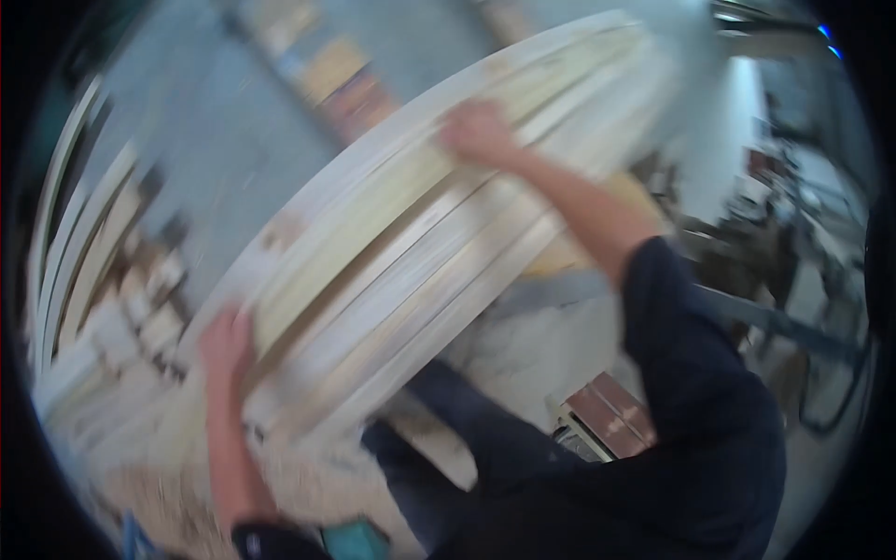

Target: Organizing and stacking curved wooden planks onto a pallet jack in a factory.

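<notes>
Several long pale wooden boards [401,291] lie side by side, running from the lower left to the upper right. Along their far part, a yellowish wooden board [350,245] is tilted up a little, with a dark gap on its near side. My left hand [227,341] is closed at the left end of this board. Farther up its length, my right hand [478,133] is closed over the far edge. Motion smears both hands, and the fingertips behind the wood are hidden.
Offcuts and wooden blocks [140,313] are piled at the left beside long leaning strips [79,247]. A reddish-brown box [611,415] stands near my legs. Machinery and clutter [761,205] fill the right side. A teal object [355,539] lies at the lower edge.
</notes>
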A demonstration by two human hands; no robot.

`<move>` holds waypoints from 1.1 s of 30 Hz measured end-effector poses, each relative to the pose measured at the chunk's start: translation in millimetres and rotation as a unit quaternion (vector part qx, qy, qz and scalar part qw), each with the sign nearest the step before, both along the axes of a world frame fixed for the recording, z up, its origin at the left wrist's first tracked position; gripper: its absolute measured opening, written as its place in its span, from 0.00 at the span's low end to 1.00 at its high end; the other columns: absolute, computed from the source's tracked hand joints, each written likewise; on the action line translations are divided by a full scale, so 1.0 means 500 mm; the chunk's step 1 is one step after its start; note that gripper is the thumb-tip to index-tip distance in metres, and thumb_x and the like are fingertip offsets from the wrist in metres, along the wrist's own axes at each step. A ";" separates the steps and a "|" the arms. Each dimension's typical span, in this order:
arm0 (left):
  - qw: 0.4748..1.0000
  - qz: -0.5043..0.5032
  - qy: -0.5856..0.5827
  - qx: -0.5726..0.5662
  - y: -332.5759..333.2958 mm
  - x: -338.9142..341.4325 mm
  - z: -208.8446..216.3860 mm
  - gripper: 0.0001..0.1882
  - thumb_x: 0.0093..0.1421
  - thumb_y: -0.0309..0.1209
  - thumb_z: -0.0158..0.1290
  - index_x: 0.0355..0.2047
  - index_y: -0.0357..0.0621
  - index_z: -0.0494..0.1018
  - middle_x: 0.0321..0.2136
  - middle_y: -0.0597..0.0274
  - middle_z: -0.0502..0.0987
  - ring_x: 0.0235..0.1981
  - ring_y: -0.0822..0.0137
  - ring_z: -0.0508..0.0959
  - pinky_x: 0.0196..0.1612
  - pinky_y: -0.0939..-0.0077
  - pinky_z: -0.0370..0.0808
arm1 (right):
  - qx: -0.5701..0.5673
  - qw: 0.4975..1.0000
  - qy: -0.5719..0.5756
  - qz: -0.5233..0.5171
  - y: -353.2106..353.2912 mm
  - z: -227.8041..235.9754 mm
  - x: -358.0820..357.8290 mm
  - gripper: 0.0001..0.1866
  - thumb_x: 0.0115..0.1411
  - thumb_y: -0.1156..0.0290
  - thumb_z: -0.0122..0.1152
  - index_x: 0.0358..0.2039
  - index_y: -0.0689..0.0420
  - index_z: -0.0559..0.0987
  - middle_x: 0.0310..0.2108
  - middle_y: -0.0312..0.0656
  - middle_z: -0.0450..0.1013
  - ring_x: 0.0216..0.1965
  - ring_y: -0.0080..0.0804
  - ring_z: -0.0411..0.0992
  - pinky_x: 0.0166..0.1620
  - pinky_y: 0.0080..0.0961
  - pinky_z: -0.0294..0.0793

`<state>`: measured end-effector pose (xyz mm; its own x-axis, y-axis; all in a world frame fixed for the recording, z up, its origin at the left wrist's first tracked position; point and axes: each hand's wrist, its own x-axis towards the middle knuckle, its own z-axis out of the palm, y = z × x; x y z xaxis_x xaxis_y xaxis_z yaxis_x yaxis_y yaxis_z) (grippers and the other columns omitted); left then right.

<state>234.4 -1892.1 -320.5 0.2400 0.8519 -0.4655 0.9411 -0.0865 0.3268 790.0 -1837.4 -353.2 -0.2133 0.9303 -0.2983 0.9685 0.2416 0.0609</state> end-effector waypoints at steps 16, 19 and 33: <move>0.989 -0.030 -0.102 -0.098 0.145 0.503 -0.117 0.30 0.69 0.57 0.41 0.42 0.44 0.81 0.42 0.49 0.83 0.45 0.48 0.81 0.49 0.54 0.76 | -0.046 0.989 0.141 0.023 0.031 -0.064 -0.053 0.21 0.64 0.57 0.60 0.52 0.56 0.77 0.44 0.43 0.76 0.51 0.45 0.73 0.58 0.40 0.67; 0.985 -0.025 -0.111 -0.129 0.131 0.490 -0.132 0.29 0.68 0.56 0.43 0.42 0.44 0.81 0.43 0.48 0.82 0.47 0.49 0.80 0.50 0.54 0.75 | -0.105 0.976 0.188 0.017 0.027 -0.069 -0.045 0.20 0.63 0.60 0.61 0.51 0.57 0.78 0.41 0.43 0.76 0.47 0.44 0.73 0.55 0.40 0.68; 0.943 0.056 -0.280 0.170 -0.133 0.287 0.003 0.12 0.60 0.34 0.58 0.42 0.44 0.76 0.35 0.54 0.74 0.40 0.52 0.74 0.44 0.55 0.67 | -0.035 0.993 0.109 0.009 -0.062 -0.191 -0.082 0.39 0.62 0.68 0.63 0.71 0.47 0.58 0.68 0.57 0.57 0.68 0.57 0.56 0.65 0.47 0.63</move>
